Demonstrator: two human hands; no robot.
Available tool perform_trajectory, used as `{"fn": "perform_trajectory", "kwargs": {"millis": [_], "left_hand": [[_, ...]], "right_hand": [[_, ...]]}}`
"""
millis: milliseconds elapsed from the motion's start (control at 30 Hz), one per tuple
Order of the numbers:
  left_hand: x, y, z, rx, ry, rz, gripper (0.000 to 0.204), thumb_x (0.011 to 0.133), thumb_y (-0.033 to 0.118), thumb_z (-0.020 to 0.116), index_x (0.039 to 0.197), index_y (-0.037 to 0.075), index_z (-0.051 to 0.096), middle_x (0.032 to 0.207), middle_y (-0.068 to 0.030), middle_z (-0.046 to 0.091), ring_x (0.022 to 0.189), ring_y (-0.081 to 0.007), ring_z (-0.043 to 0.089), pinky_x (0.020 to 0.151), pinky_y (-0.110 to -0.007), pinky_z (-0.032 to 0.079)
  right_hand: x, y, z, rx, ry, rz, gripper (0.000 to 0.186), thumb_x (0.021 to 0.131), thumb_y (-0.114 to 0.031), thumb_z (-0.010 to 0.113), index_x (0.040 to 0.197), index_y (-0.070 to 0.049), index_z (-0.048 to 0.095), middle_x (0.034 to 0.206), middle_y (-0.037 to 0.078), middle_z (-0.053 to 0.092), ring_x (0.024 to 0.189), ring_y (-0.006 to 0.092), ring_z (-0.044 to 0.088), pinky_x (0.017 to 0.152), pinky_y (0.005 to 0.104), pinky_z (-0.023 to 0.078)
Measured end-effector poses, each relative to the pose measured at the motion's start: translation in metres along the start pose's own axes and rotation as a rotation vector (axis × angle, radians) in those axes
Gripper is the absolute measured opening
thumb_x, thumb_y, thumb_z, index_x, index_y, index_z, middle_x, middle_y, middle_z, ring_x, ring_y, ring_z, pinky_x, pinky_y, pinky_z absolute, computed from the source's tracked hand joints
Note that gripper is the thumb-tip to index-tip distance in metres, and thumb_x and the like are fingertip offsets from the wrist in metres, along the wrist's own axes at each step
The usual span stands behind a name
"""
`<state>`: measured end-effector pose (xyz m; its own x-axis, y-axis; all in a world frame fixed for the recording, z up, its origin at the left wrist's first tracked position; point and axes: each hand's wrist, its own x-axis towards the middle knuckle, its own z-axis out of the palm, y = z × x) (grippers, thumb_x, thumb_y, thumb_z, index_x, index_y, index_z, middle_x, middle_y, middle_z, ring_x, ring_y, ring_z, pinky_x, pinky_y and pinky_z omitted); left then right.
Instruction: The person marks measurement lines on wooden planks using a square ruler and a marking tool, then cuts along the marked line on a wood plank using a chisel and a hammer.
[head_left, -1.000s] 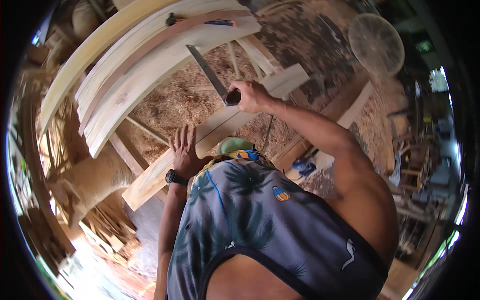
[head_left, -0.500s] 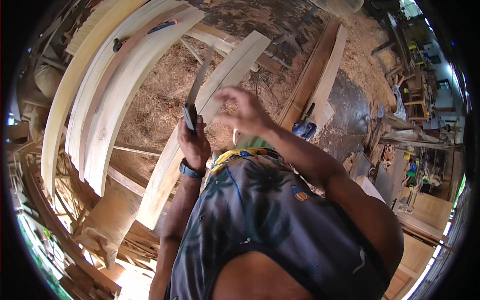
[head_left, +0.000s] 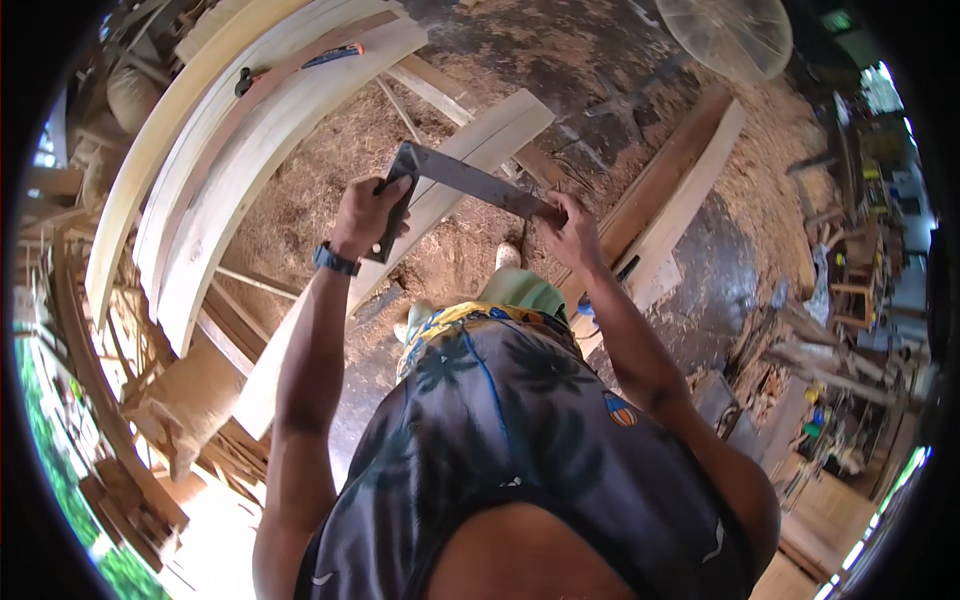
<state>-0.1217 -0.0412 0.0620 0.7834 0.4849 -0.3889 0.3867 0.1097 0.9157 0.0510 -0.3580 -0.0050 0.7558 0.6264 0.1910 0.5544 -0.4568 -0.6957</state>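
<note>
A try square with a dark stock and a long grey metal blade (head_left: 470,180) spans the space between my two hands. My left hand (head_left: 367,215) is closed around the stock, and a dark watch sits on that wrist. At the blade's far end, the fingers of my right hand (head_left: 572,232) pinch the tip. Beneath the square runs a long pale plank (head_left: 490,135), set slantwise from the upper middle down to the lower left. Whether the blade touches the plank I cannot tell.
Several curved pale boards (head_left: 225,210) lie side by side at the left, with a handsaw (head_left: 335,55) on top. A brown beam (head_left: 655,165) and a paler board lie to the right, a blue power tool partly hidden by my arm. Shavings cover the floor; a round fan (head_left: 725,35) stands far right.
The square has swung from pointing away to lying crosswise. My right hand, free before, has taken hold of the blade's end. My left hand has moved slightly left.
</note>
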Motion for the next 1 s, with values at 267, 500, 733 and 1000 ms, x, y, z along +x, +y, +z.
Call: {"fn": "perform_trajectory", "kwargs": {"millis": [267, 500, 733, 1000], "left_hand": [[0.119, -0.017, 0.036, 0.844, 0.292, 0.246, 0.036, 0.092, 0.044, 0.067, 0.099, 0.009, 0.074, 0.077, -0.0192, 0.069, 0.074, -0.037, 0.069, 0.069, -0.045, 0.053], [0.139, -0.032, 0.093, 1.009, 0.557, 0.261, 0.041, 0.092, 0.051, 0.064, 0.12, 0.023, 0.072, 0.102, -0.0133, 0.072, 0.1, -0.0359, 0.067, 0.088, -0.053, 0.049], [0.139, -0.045, 0.099, 1.182, 0.694, 0.38, 0.052, 0.09, 0.056, 0.066, 0.128, 0.021, 0.069, 0.101, -0.0139, 0.07, 0.103, -0.0376, 0.063, 0.094, -0.053, 0.045], [0.138, -0.043, 0.101, 1.202, 0.635, 0.334, 0.056, 0.091, 0.058, 0.065, 0.132, 0.019, 0.068, 0.103, -0.0153, 0.067, 0.105, -0.0373, 0.061, 0.093, -0.053, 0.045]], "right_hand": [[0.016, 0.047, 0.018, 0.505, -0.108, 0.425, 0.045, 0.079, -0.014, 0.08, 0.118, 0.003, 0.066, 0.097, 0.01, 0.067, 0.089, 0.016, 0.062, 0.081, 0.0317, 0.051], [0.018, 0.079, 0.018, 0.706, -0.201, 0.451, 0.047, 0.083, -0.016, 0.078, 0.123, 0.005, 0.064, 0.111, 0.017, 0.07, 0.1, 0.0227, 0.067, 0.089, 0.0347, 0.052], [0.018, 0.103, 0.019, 0.617, -0.347, 0.381, 0.036, 0.088, -0.014, 0.073, 0.119, 0.004, 0.067, 0.108, 0.019, 0.071, 0.095, 0.0271, 0.071, 0.085, 0.0373, 0.056], [0.047, 0.102, -0.008, 0.454, -0.345, 0.291, 0.02, 0.098, -0.01, 0.059, 0.11, 0.003, 0.071, 0.097, 0.016, 0.075, 0.084, 0.0288, 0.074, 0.074, 0.0334, 0.059]]}}
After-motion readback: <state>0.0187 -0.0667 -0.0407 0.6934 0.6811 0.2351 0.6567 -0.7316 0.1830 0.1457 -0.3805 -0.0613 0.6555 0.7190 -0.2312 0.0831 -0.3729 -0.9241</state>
